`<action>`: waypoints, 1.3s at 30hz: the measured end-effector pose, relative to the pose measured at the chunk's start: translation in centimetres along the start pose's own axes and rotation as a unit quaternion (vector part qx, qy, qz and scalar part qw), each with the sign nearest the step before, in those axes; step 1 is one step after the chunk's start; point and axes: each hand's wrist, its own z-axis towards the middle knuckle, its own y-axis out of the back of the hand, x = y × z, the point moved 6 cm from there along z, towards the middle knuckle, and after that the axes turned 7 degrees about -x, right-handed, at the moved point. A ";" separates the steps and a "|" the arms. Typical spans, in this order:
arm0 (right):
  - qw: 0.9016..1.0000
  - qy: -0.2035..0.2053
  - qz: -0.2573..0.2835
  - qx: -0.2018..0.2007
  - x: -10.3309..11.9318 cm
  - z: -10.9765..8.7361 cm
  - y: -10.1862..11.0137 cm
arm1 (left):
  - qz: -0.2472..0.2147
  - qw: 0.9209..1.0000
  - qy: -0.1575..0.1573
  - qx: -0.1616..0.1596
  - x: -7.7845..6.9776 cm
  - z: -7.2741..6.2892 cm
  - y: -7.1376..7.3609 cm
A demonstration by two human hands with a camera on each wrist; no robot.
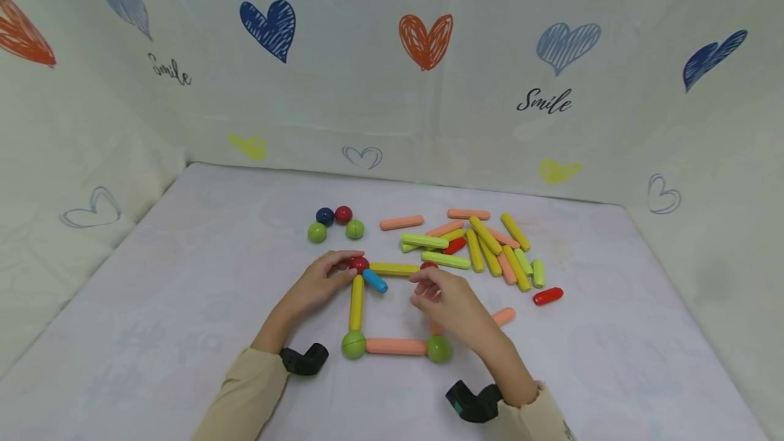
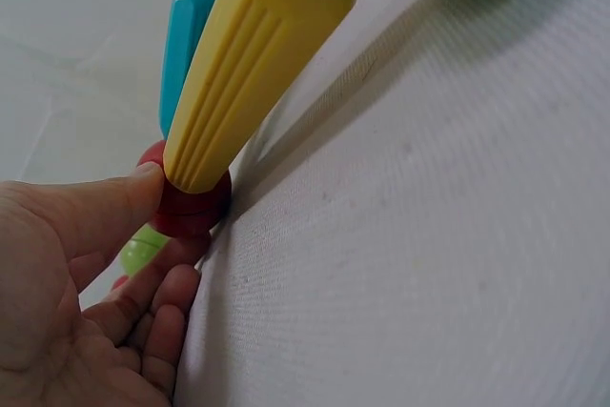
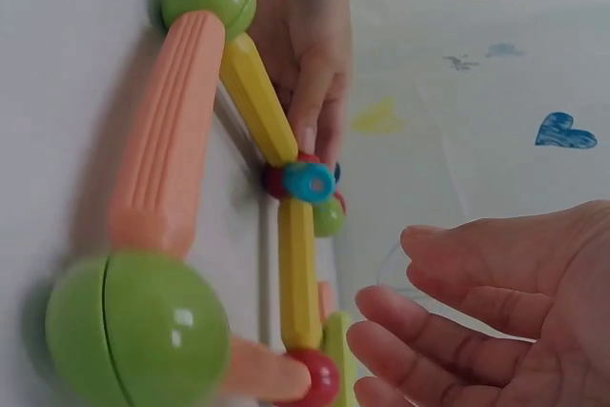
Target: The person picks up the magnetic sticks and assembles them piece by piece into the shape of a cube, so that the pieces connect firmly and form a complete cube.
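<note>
Four-sided on the table lies a frame of rods and balls. My left hand [image 1: 318, 283] pinches the red ball [image 1: 359, 265] at its far left corner between thumb and fingers. From that ball a short blue rod [image 1: 376, 282] sticks up at a tilt, and two yellow rods [image 1: 356, 305] run along the sides. Both near corners are green balls [image 1: 353, 344], joined by an orange rod [image 1: 396, 346]. Beside the far right red ball [image 3: 317, 378], my right hand [image 1: 450, 301] hovers with loosely bent fingers and nothing between them; it partly covers that corner and the right-side orange rod [image 3: 262, 370].
Behind and to the right lies a loose pile of yellow rods [image 1: 486, 235], orange rods and light green rods [image 1: 446, 260]. A short red rod [image 1: 548, 296] lies apart at the right. Several balls, including a dark blue ball [image 1: 325, 216], sit at the back left.
</note>
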 end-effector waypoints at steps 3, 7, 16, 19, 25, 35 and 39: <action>1.000 -0.001 -0.027 -0.010 -0.8 -0.8 1.7 | -0.001 1.000 0.003 -0.002 0.1 0.0 0.1; 0.998 -0.024 -0.052 -0.005 -2.6 -1.7 3.3 | -0.004 1.000 0.003 -0.003 0.2 0.0 0.2; 0.994 -0.029 -0.099 0.034 -6.2 -3.2 4.6 | -0.009 1.000 0.002 -0.004 0.2 0.1 0.1; 0.991 -0.020 -0.132 0.033 -6.9 -3.5 4.8 | -0.011 1.000 0.002 -0.003 0.2 0.1 0.0; 0.985 -0.042 -0.162 0.031 -8.3 -3.7 4.9 | -0.012 1.000 -0.001 0.000 0.2 0.2 -0.1; 0.985 -0.056 -0.161 0.037 -9.8 -3.3 4.8 | -0.010 1.000 -0.009 -0.001 0.0 0.1 -0.2; 0.986 -0.062 -0.151 0.041 -10.1 -3.3 4.8 | -0.008 1.000 -0.009 -0.003 0.0 0.1 -0.1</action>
